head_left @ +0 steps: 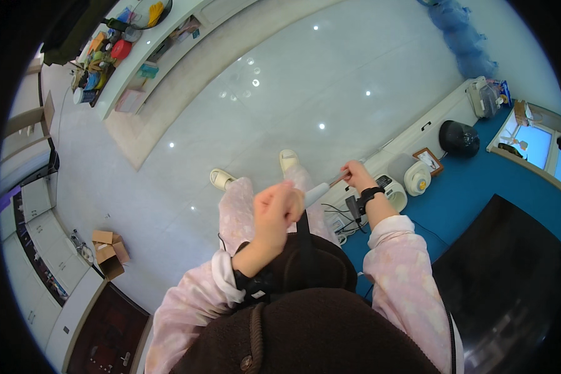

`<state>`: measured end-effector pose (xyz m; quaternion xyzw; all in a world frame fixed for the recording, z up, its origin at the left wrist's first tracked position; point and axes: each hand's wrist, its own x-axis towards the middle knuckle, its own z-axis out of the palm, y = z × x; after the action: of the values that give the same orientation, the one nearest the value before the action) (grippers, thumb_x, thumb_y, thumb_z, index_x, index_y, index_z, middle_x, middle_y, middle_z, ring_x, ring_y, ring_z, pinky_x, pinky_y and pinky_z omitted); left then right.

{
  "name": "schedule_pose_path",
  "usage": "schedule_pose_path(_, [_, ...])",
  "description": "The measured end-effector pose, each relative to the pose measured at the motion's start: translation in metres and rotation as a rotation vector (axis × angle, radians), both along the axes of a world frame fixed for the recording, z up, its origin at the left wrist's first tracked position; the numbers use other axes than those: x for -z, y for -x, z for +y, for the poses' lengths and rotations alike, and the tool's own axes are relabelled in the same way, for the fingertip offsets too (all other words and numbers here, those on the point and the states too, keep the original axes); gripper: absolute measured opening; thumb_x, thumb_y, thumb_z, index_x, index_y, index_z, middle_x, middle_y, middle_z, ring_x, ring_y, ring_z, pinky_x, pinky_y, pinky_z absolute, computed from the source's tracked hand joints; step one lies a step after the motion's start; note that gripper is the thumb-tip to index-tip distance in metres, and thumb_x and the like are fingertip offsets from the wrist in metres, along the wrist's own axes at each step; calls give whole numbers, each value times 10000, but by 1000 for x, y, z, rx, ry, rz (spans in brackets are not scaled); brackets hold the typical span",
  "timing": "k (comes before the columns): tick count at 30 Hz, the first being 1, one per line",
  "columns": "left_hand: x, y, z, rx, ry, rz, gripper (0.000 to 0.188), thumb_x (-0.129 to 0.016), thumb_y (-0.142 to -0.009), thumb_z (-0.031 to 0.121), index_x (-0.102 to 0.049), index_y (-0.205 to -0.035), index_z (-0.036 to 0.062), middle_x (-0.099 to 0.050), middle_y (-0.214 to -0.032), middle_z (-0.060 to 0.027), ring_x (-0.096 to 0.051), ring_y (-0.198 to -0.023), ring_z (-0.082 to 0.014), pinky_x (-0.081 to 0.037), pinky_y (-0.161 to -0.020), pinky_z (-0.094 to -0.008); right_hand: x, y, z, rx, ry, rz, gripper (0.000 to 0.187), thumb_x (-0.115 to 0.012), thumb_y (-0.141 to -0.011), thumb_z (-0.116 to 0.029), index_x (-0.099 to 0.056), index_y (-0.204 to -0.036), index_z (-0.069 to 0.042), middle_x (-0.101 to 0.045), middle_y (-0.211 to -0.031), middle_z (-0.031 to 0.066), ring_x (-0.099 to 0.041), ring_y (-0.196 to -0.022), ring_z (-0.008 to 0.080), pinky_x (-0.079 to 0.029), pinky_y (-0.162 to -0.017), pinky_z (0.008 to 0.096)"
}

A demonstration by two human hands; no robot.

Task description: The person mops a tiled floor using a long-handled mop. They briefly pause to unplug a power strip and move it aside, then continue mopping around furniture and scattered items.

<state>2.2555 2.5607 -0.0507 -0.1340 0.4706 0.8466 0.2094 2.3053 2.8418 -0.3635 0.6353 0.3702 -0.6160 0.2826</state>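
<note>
Only the head view here, looking straight down over a person in pink patterned pyjamas and a dark brown fuzzy vest, standing on a glossy white tiled floor [280, 81] in pale slippers [223, 179].

The left hand [278, 209] is curled into a closed fist around the near end of a stick-like tool [321, 190], which has a whitish grip and a thinner, darker shaft. The right hand [356, 174] is further along the shaft, fingers wrapped shut around it, with a black wristband just behind on that wrist. So the tool runs between the two hands, angled up and to the right, out in front of the person's chest and above the knees (its far tip is hidden behind the right hand, can't tell what's on the end).

Just past the right hand sits a low white unit [430, 124] against a blue mat [480, 187], with a white rice cooker [412, 174], a small framed picture [428, 159] and a black round thing [459, 138] on it. Some cables lie below that hand. Off to the lower left there's an open cardboard box [109, 252] on the floor, and a cluttered white shelf [124, 56] at the upper left.
</note>
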Motion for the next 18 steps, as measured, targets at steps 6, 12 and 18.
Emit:
schedule_pose_path(6, [19,-9,-107,-87,91,-167,494,-424,-981,192,-296,-508,133,-288,-415,-2,-259,-460,-140,-376,-685,-324,19,20,-96,-95,33,58,50,-449,-797,12,-455,-759,-21,-471,-673,102,-340,-442,159,-239,-361,256])
schedule_pose_path(12, [5,-58,-343,-480,242,-262,487,-461,-965,237,-274,-519,183,-207,-415,19,-244,-449,-134,-395,-752,-338,18,36,-366,-412,100,121,143,-395,-865,-34,-524,-871,27,-593,-800,217,-589,-572,258,-360,-346,302])
schedule_pose_path(18, [-53,-159,-535,-861,168,-268,503,-441,-978,206,-215,-529,204,-180,-411,19,-195,-434,-109,-369,-704,-293,41,-13,-634,-772,459,190,303,-432,-913,-200,-644,-889,16,-691,-798,199,-648,-506,277,-472,-368,380])
